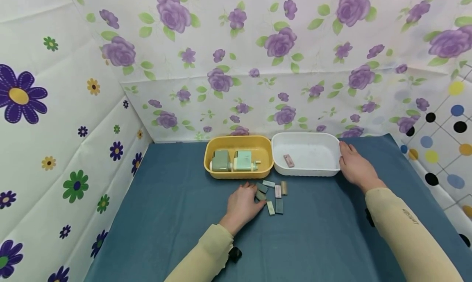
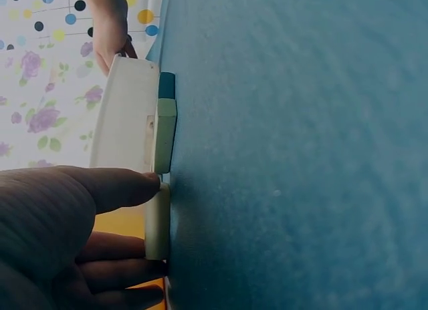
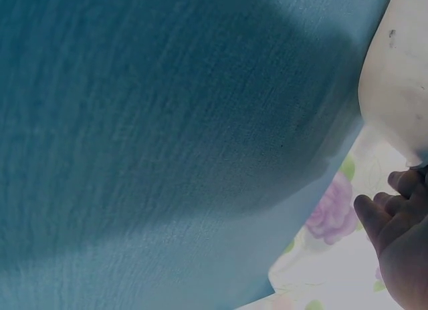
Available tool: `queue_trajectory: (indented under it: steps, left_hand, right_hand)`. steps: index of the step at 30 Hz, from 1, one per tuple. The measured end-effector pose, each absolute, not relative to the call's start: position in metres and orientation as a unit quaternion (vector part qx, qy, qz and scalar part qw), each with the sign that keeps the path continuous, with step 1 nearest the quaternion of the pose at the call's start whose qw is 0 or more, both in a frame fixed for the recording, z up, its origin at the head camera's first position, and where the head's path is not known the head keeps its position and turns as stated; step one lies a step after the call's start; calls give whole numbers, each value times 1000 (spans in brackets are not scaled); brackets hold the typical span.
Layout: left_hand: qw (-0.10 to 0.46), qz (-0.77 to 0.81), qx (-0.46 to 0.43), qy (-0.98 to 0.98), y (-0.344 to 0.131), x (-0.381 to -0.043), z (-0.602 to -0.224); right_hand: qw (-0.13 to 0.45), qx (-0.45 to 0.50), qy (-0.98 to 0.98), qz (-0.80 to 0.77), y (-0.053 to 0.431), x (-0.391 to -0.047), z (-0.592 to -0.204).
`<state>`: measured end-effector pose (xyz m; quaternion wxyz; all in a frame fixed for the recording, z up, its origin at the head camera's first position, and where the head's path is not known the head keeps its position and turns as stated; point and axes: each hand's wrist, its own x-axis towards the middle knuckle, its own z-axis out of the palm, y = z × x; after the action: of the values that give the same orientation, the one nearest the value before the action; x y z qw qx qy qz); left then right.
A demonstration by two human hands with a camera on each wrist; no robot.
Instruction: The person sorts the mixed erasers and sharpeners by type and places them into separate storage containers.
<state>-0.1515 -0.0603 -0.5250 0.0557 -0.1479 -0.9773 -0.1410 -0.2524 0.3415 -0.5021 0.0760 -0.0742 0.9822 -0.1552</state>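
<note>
My left hand (image 1: 243, 202) is at the left of a cluster of small rectangular blocks. Its thumb and fingers pinch an olive-green block (image 2: 158, 223) at either end, low against the cloth. Beside that lie a dark teal block (image 1: 262, 188), a pale green block (image 1: 271, 208) and a grey-blue block (image 1: 279, 206). My right hand (image 1: 357, 167) holds the right end of the white basket (image 1: 306, 170) by its rim; in the right wrist view its fingertips meet the basket edge. A pink block (image 1: 289, 161) lies inside that basket.
The yellow basket (image 1: 237, 175) stands against the white one's left side, holding a grey-green device (image 1: 221, 161) and a mint device (image 1: 243, 161) lying down. A tan block (image 1: 283, 188), a pink block (image 1: 278, 191) and a pale blue block (image 1: 268, 183) lie before the baskets. Flowered cloth (image 1: 221, 106) rises behind.
</note>
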Motion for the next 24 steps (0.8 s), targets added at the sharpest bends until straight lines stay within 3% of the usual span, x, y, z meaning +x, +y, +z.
queue_trajectory:
  steps: [7,24]
  left_hand:
    - [38,-167,-129,-977,-63,-151,-523]
    - [65,-203,-154,-965,-62,-150,-510]
  right_hand:
    - [78,-75,982,-152,342,-253,-501]
    - [75,-76,983,-148,341,-252,-501]
